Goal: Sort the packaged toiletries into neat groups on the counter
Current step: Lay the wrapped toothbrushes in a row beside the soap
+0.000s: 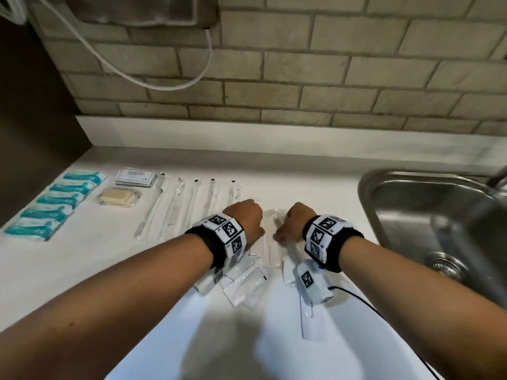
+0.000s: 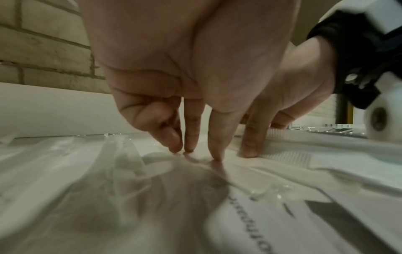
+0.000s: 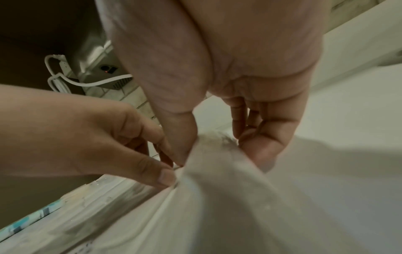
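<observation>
Far left on the white counter [image 1: 109, 259]: five teal-and-white flat packets [image 1: 56, 202] in a slanted column, glossy, rectangular. Next right, a stack of clear-wrapped cards w/ dark print [image 1: 135, 177], and in front of it a tan, soft-looking block in crinkly wrap [image 1: 119, 198]. Then a row of long thin toothbrushes in clear sleeves [image 1: 175, 207], laid parallel, each w/ a small black tab at the far end.

Centre: left hand [image 1: 245, 220] knuckles-up over a loose pile of white sachets [image 1: 244, 281], some printed "Tooth…". In the left wrist view its fingertips [image 2: 217, 155] point straight down, pressing on clear, wrinkled film; nothing curled round it. Right hand [image 1: 295, 219] is just beside, thumb and fingers [image 3: 260, 151] pinching a translucent white wrapper [image 3: 217, 180] w/ a bristly toothbrush head inside; the left thumb touches the same wrapper's edge. A long white packet [image 1: 312, 316] lies under the right wrist, by a thin black cable [image 1: 365, 300].

Both wrists wear black bands w/ white marker cubes.

Right: a brushed stainless sink [image 1: 428, 215] set into the counter, drain visible. Behind, a low white upstand, then a beige matte brick-tile wall [image 1: 301, 78]; a white cord [image 1: 153, 78] loops from a metal wall unit [image 1: 142, 9] top left.
</observation>
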`<action>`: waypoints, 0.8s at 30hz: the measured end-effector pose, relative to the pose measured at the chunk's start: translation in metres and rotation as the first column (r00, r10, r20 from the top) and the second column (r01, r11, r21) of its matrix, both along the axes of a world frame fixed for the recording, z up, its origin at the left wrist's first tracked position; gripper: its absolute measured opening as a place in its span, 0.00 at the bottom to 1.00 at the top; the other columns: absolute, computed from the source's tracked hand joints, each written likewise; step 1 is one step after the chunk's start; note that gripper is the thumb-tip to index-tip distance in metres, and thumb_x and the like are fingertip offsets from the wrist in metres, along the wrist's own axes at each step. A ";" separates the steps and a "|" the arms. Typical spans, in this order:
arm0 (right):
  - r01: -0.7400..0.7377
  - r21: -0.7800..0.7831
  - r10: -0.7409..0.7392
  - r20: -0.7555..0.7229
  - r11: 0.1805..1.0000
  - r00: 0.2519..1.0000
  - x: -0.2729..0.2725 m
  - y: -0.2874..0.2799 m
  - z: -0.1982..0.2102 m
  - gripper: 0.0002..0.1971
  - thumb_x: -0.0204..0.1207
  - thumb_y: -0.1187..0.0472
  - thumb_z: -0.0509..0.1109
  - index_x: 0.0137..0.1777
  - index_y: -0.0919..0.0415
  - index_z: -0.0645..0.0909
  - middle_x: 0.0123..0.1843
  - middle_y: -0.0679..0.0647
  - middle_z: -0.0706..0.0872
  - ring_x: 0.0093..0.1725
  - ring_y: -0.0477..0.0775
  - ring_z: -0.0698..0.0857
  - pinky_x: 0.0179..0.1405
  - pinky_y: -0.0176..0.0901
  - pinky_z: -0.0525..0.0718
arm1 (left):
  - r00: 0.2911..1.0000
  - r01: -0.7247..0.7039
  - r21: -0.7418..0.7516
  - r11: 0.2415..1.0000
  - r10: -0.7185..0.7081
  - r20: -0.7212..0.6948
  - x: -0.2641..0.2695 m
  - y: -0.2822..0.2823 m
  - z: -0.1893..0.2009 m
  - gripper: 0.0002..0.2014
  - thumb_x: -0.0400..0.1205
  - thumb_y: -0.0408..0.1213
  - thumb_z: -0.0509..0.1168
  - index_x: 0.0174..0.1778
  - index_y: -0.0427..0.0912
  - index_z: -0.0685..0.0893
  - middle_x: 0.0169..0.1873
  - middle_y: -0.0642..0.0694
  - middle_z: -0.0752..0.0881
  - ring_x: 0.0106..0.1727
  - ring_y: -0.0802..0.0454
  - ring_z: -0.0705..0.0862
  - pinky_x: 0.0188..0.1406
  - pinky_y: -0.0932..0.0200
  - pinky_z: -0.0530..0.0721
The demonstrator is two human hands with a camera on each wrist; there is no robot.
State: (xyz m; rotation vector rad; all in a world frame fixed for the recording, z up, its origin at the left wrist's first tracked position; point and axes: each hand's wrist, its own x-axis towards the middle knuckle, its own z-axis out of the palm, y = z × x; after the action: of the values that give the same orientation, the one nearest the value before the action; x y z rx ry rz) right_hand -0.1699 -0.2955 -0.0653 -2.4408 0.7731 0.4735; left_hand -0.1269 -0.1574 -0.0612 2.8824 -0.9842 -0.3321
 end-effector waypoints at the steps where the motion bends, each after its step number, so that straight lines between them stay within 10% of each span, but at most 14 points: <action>1: 0.016 0.009 -0.016 0.004 1.000 1.000 -0.001 0.000 0.000 0.20 0.58 0.54 0.84 0.46 0.62 0.84 0.38 0.54 0.88 0.33 0.53 0.84 0.26 0.37 0.78 | 1.000 0.012 0.007 1.000 -0.012 0.016 0.003 -0.001 0.000 0.15 0.80 0.45 0.66 0.55 0.39 0.88 0.57 0.41 0.84 0.55 0.40 0.86 0.46 0.55 0.81; 6: 0.075 0.025 -0.076 0.051 0.997 0.996 0.002 -0.005 -0.002 0.36 0.60 0.54 0.84 0.65 0.63 0.71 0.57 0.57 0.84 0.55 0.60 0.85 0.50 0.48 0.85 | 0.999 0.043 -0.049 0.998 -0.042 0.033 0.016 -0.004 0.004 0.16 0.80 0.44 0.66 0.62 0.44 0.87 0.60 0.45 0.83 0.65 0.43 0.79 0.57 0.51 0.81; 11: 0.120 0.101 -0.132 0.121 0.988 0.984 0.016 -0.024 0.018 0.24 0.67 0.61 0.78 0.61 0.65 0.77 0.50 0.57 0.86 0.49 0.57 0.85 0.42 0.43 0.83 | 0.979 0.192 -0.042 0.981 -0.194 -0.056 0.011 -0.004 0.004 0.13 0.76 0.54 0.66 0.47 0.51 0.88 0.48 0.48 0.87 0.62 0.44 0.75 0.53 0.52 0.79; 14: 0.152 0.157 -0.180 0.185 0.976 0.966 0.025 -0.036 0.026 0.13 0.70 0.64 0.76 0.52 0.66 0.80 0.44 0.59 0.84 0.44 0.58 0.84 0.47 0.51 0.86 | 0.980 0.191 0.037 0.981 -0.188 -0.072 0.017 -0.007 -0.001 0.26 0.72 0.62 0.67 0.62 0.55 0.86 0.55 0.50 0.86 0.64 0.45 0.74 0.62 0.49 0.76; 24: 0.176 0.309 -0.233 0.159 0.935 0.960 0.044 -0.045 0.009 0.29 0.66 0.66 0.79 0.65 0.60 0.71 0.52 0.62 0.86 0.53 0.61 0.88 0.54 0.57 0.89 | 0.976 0.216 0.041 0.975 -0.215 -0.026 0.046 -0.025 0.004 0.27 0.75 0.59 0.69 0.68 0.51 0.82 0.60 0.53 0.85 0.67 0.45 0.73 0.67 0.46 0.65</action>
State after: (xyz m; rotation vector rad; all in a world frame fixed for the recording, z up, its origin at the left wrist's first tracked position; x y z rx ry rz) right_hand -0.1262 -0.3404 -0.0561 -2.0685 0.8021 0.2452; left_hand -0.0809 -0.1826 -0.0575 2.8074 -1.3058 -0.4025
